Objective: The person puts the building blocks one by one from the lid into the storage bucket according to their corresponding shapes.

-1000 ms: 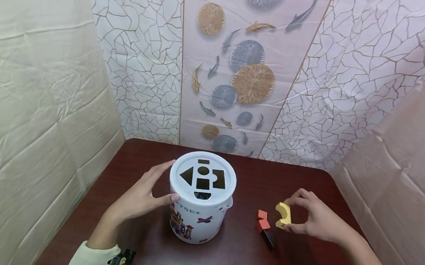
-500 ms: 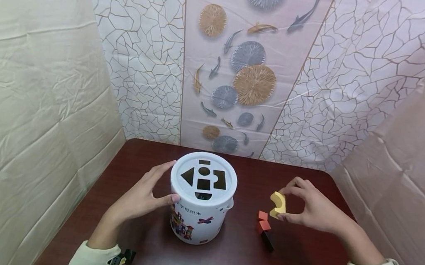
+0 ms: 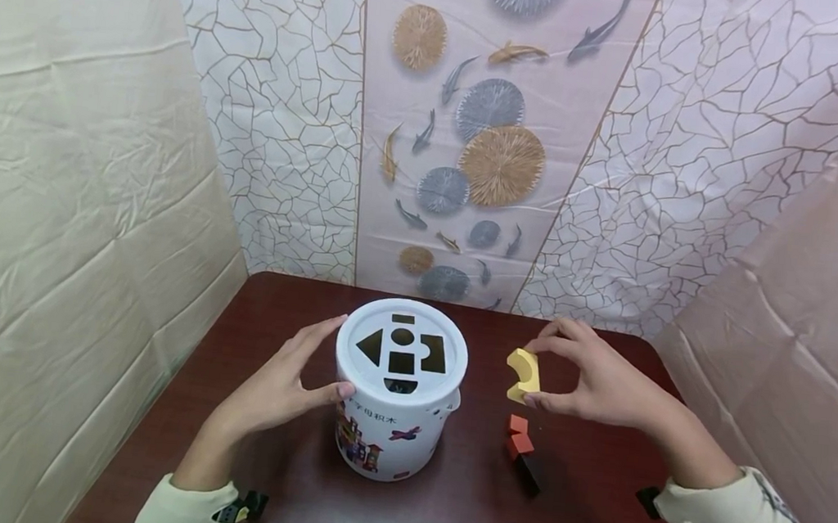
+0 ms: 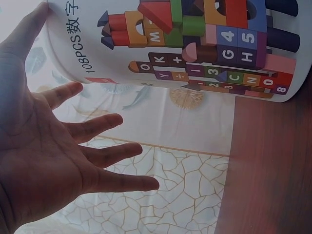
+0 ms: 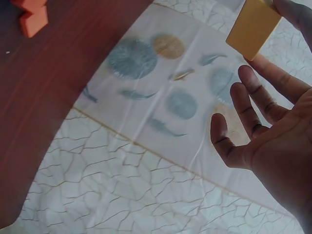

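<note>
My right hand [image 3: 594,382] pinches a yellow arch block [image 3: 532,375] between thumb and fingertips, raised right of the bucket in the head view. The block's plain yellow face [image 5: 254,28] shows in the right wrist view, where the other fingers are free of it. A white toy-block bucket [image 3: 393,444] stands upright at the middle. Its lid [image 3: 452,338] has cut-outs: a triangle, a circle, rectangles and arched shapes. My left hand [image 3: 276,386] spans the bucket's left side, thumb and index at the rim. Its other fingers [image 4: 122,183] spread straight in the left wrist view.
Two small red blocks [image 3: 520,444] and a dark oblong block [image 3: 528,474] lie close together on the dark red table [image 3: 282,497], right of the bucket. A patterned cloth [image 3: 282,119] hangs behind the table, with beige cloth [image 3: 78,185] at the sides.
My right hand has carried the yellow arch block leftward and away from me, past the red blocks toward the bucket. My left hand and the bucket have stayed in place.
</note>
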Demonstrator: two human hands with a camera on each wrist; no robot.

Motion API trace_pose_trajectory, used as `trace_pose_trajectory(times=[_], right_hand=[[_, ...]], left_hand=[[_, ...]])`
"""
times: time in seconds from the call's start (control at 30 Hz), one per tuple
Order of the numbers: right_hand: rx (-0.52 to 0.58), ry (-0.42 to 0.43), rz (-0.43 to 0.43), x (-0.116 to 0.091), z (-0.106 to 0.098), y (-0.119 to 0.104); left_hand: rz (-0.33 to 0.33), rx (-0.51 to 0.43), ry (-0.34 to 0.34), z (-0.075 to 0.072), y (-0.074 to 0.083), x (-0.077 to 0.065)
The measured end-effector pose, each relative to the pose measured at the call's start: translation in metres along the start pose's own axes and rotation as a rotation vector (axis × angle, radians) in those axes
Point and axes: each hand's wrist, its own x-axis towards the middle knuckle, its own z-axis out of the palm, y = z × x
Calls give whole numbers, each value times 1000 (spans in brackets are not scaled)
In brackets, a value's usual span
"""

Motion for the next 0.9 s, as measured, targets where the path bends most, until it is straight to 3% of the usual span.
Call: trace_pose_trajectory(times=[0.2, 0.5, 0.9], right_hand=[[8, -1, -31, 16, -2, -9], [63, -27, -13, 30, 2, -16], [89, 4, -70, 50, 8, -23]], left_hand=[[-1, -3, -2, 0, -1, 0], [11, -4, 5, 0, -1, 0], [13, -3, 4, 0, -2, 0]])
